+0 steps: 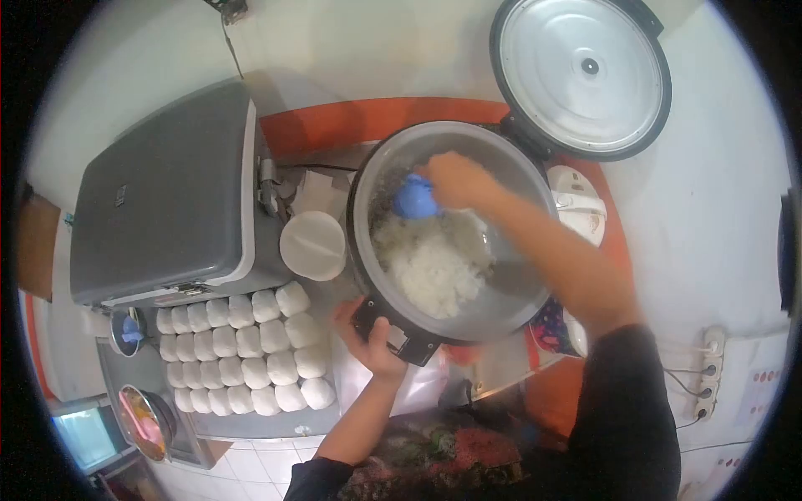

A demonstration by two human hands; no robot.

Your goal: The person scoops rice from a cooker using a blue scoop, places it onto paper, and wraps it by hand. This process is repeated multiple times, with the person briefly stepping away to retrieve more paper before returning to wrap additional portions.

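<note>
A big rice cooker (522,288) stands uncovered in front of me, with a mound of white rice (439,271) along the left of its pot. Inside it, my right hand (461,179) is closed on a blue scoop (415,199), held over the far left part of the rice. The scoop's handle is mostly hidden by my fingers. At the cooker's near side, my left hand (372,351) wraps around its black handle (408,349). The cooker's round metal lid (585,75) is tipped up at the back right.
Several white wrapped bundles (248,342) lie in rows left of the cooker. Behind them stands a large grey box (163,200). A white round container (313,245) sits between box and cooker. Bowls (146,422) are at far left; a power strip (710,371) hangs at right.
</note>
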